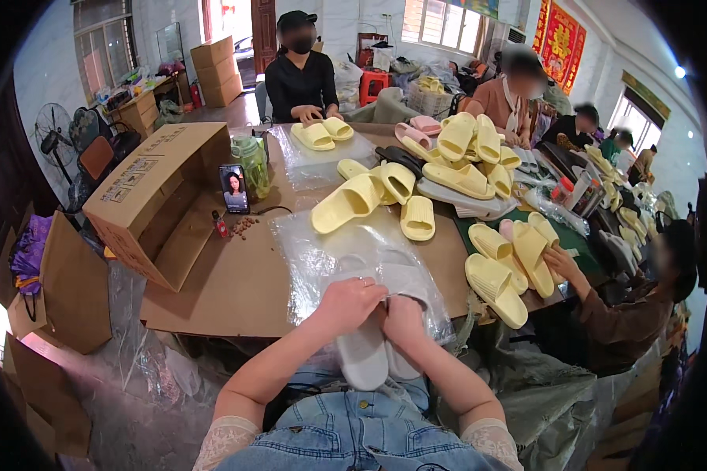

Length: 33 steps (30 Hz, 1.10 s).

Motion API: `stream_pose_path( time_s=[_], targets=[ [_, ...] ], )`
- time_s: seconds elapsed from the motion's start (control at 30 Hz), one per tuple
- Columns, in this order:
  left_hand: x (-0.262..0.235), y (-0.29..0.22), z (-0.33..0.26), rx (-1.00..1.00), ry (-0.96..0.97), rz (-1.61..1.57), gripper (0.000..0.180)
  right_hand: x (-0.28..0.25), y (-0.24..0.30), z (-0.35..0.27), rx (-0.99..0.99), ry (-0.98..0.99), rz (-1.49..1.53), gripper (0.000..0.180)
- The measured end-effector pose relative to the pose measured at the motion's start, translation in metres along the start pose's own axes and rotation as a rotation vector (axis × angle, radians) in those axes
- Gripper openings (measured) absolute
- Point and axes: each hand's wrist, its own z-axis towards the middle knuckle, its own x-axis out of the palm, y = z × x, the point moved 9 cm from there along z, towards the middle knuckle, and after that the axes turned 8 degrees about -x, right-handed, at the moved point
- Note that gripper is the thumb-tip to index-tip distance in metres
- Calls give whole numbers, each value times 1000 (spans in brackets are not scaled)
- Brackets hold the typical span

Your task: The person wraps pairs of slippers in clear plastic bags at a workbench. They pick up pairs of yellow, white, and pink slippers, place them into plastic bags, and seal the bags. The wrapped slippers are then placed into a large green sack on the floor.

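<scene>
A pair of light grey slippers [362,357] lies at the table's front edge, heels toward me, one beside the other. My left hand [352,302] is closed on the strap area of the left slipper. Close beside it, my right hand [403,319] grips the right slipper near its strap, its fingertips partly hidden. Under the slippers' toe ends are clear plastic bags [297,271] spread on the cardboard-covered tabletop [212,302]. Just beyond the bags lie yellow slippers [346,202].
An open cardboard box [145,212], a phone [233,188] and a green bottle [251,161] stand at left. A yellow slipper pile [457,137] fills the far right. Across the table is a person [301,78]; another person's hand [559,263] touches slippers at right.
</scene>
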Motion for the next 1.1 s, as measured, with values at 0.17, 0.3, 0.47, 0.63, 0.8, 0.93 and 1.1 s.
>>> stream_pose_path(
  time_s=[0.17, 0.3, 0.47, 0.63, 0.8, 0.93, 1.1],
  targets=[
    [-2, -1, -5, -58, 58, -97, 15, 8, 7, 10, -177, -158, 118, 18],
    [-7, -20, -9, 67, -49, -188, 16, 49, -2, 22, -297, -27, -128, 19],
    [2, -22, -13, -16, 70, -221, 16, 46, 1, 49, -20, 176, -24, 26],
    [-8, -19, -15, -26, 60, -387, 15, 26, -10, 43, 226, 68, -20, 33],
    [0, -17, -17, -24, 121, -484, 14, 29, 24, 28, -124, 13, -80, 29],
    [0, -44, -25, 33, 284, -530, 14, 20, -3, 35, 19, -166, -101, 24],
    [4, -56, -32, 112, 347, -540, 14, 16, -34, 46, 210, -136, -126, 28]
  ],
)
